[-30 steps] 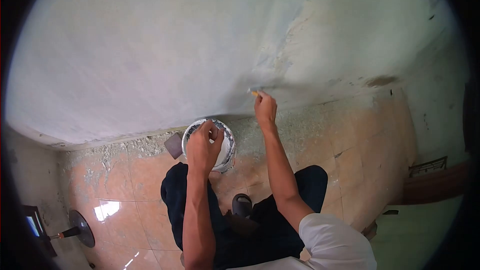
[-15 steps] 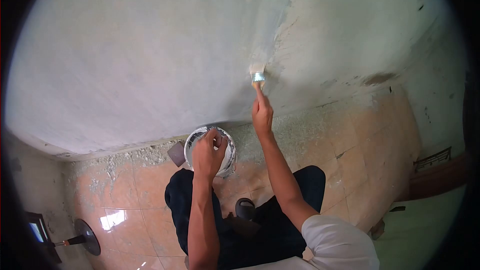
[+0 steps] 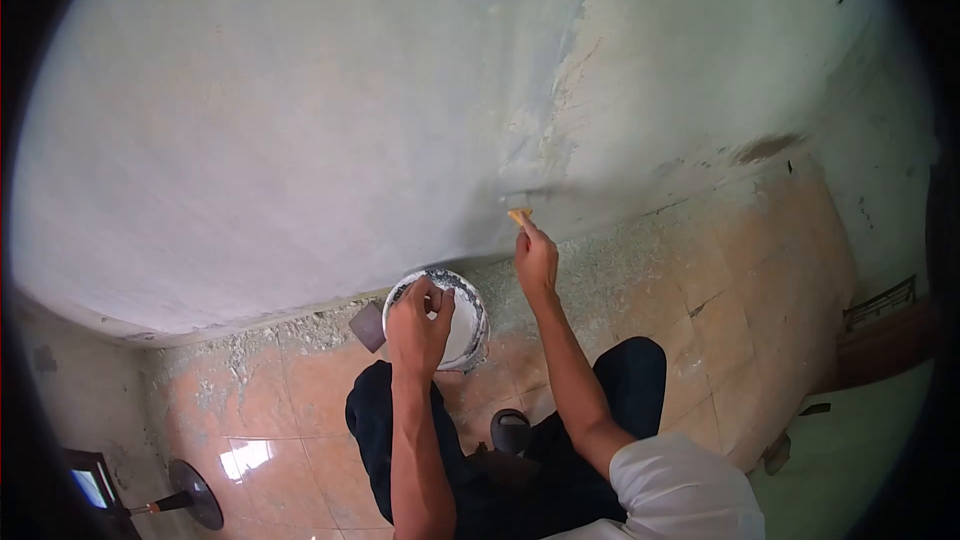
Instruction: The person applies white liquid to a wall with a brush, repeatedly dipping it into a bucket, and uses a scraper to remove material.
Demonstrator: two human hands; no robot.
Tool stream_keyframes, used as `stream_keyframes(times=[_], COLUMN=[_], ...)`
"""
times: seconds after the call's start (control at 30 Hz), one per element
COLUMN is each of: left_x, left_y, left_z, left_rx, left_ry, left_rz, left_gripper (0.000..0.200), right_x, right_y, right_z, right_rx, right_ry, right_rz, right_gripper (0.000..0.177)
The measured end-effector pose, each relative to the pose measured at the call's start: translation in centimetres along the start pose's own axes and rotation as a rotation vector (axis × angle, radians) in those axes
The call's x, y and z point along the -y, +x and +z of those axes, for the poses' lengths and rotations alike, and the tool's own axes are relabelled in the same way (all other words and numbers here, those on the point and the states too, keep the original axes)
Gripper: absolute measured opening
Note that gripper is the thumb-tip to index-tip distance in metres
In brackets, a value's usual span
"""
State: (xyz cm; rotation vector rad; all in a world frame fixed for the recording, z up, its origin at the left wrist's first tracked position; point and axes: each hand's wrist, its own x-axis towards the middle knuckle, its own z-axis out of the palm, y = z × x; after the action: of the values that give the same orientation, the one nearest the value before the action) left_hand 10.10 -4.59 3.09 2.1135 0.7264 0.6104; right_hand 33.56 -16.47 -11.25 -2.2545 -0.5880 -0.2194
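My right hand (image 3: pixel 537 258) grips a paintbrush (image 3: pixel 519 214) by its yellowish handle, index finger stretched along it. The brush's head, smeared by motion, is against the low part of the pale grey wall (image 3: pixel 330 130). Over a white bucket (image 3: pixel 480 325) is my left hand (image 3: pixel 418 325), its fingers curled into a pinch. Whatever those fingers hold, if anything, I cannot make out. White, paint-like material shows inside the bucket, and dark grey smears coat its inner rim.
A brownish square piece (image 3: pixel 368 326) lies left of the bucket. Grey residue covers the orange tiled floor (image 3: pixel 290 480) along the wall. A round black base (image 3: pixel 196 495) stands lower left, and a dark sandal (image 3: pixel 510 431) is between my knees.
My right hand has brought the paintbrush down the wall, closer to the floor. My left hand keeps its curled pose over the bucket. The whole view has shifted slightly.
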Motion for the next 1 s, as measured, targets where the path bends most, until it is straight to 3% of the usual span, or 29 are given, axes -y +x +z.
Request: stream_keyframes(times=[0.07, 0.2, 0.3, 0.43, 0.5, 0.57, 0.63, 0.73, 0.87, 0.93, 1.0], left_x=[-0.1, -0.9, -1.1, -0.2, -0.3, 0.2, 0.1, 0.0, 0.1, -0.3, -1.1], left_y=[-0.1, -0.5, -0.3, 0.4, 0.3, 0.4, 0.5, 0.6, 0.5, 0.4, 0.5], left_z=[0.7, 1.4, 1.2, 0.4, -0.1, 0.1, 0.3, 0.5, 1.1, 1.3, 1.3], left_rx=[0.007, 0.048, 0.057, 0.06, 0.049, 0.044, 0.028, 0.019, 0.037, 0.044, 0.076], left_ry=[-0.017, -0.024, 0.001, 0.021, 0.006, -0.006, -0.024, -0.015, -0.009, -0.017, -0.002], left_rz=[0.016, 0.023, 0.018, -0.014, -0.047, -0.046, -0.036, -0.031, 0.004, -0.008, -0.032], left_gripper=[0.033, 0.033, 0.033, 0.027, 0.025, 0.027, 0.03, 0.03, 0.031, 0.032, 0.026], right_x=[2.2, 4.2, -0.9, -8.4, -11.3, -15.1, -14.9, -7.9, -0.1, 0.0, -0.4], right_y=[-1.3, -0.6, -0.6, -5.3, -7.6, -7.3, -4.7, 0.2, -1.4, -3.3, -4.8], right_z=[-2.6, -2.5, 4.7, 11.1, 12.6, 15.4, 15.6, 10.8, 1.6, 1.5, 3.1], right_rx=[-0.299, -0.325, -0.253, -0.205, 0.144, 0.236, 0.32, 0.207, 0.029, -0.057, -0.287], right_ry=[0.161, 0.193, 0.169, 0.149, -0.124, -0.147, -0.169, -0.176, 0.063, 0.152, 0.159], right_rz=[-0.236, -0.296, -0.262, -0.242, 0.038, 0.036, 0.022, 0.056, 0.114, 0.121, 0.013], right_gripper=[0.049, 0.057, 0.064, 0.06, 0.05, 0.046, 0.042, 0.036, 0.039, 0.04, 0.041])
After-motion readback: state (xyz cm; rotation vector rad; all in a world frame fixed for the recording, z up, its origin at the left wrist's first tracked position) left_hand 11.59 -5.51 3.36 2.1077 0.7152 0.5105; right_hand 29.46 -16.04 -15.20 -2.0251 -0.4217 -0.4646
